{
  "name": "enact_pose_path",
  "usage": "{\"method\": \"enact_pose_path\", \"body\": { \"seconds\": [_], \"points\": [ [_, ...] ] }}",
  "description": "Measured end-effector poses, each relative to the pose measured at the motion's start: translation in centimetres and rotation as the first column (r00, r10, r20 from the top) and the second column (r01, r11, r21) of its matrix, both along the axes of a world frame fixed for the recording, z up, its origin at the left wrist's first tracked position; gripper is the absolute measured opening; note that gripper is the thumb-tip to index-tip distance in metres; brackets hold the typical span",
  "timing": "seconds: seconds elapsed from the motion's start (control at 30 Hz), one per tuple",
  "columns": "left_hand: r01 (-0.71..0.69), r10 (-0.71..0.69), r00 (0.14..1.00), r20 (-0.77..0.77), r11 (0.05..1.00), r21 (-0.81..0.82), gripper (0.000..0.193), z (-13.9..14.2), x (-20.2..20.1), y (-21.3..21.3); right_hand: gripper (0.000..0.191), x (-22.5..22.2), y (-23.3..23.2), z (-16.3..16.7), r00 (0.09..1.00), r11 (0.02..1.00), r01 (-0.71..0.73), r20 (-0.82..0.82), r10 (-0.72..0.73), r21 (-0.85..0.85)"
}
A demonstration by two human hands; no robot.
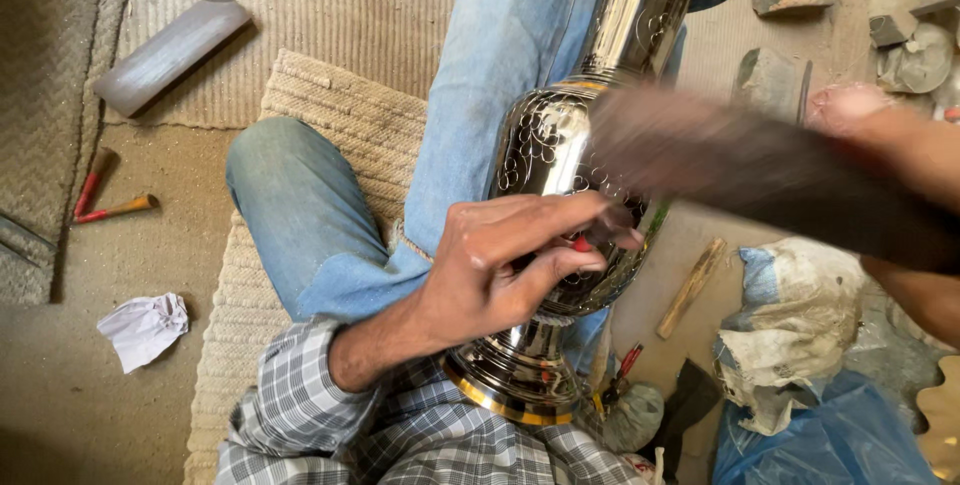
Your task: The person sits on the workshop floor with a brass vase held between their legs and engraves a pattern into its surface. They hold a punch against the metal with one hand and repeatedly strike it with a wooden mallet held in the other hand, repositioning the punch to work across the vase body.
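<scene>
A glossy, mirror-smooth metal vase (560, 195), finely engraved and ringed with a brass-coloured band, is being shown at centre. A rough woven mat (330, 115) is being seen beneath soft blue denim (300, 215). Checked cloth is being worn on the sleeve (330, 415). At lower left, crumpled white paper (145, 327) is lying matt on dusty ground. A dull wooden stick (692, 287) and shiny blue plastic (830, 440) are showing at lower right.

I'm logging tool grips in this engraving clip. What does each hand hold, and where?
Left hand pinches a small red-tipped tool near its tip against the metal vase. Right hand swings a blurred wooden mallet by its end.
</scene>
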State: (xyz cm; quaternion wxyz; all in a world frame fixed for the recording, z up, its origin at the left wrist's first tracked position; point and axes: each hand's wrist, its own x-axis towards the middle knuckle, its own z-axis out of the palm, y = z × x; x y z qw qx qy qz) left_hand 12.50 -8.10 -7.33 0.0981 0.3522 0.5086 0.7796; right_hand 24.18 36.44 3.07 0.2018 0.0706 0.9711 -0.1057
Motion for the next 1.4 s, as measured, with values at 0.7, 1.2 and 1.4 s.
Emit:
{"method": "enact_pose_path", "body": {
  "seconds": [0.7,1.2,1.4],
  "points": [
    [0.121,-0.142,0.939,-0.312,0.989,-0.086,0.045,-0.8,-3.0,1.3,0.022,8.0,-1.2,-1.3,0.991,0.993,0.059,-0.124,-0.046,0.106],
    [0.329,-0.344,0.801,-0.490,0.937,-0.119,0.064,-0.8,-5.3,1.8,0.018,9.9,-15.6,1.5,0.843,0.919,0.359,-0.368,-0.393,-0.161],
    [0.416,-0.425,0.701,-0.573,0.896,-0.156,0.051,-0.1,-6.3,2.4,0.048,10.4,-14.9,-0.3,0.894,0.998,0.050,-0.446,-0.031,0.030]
  ]
}}
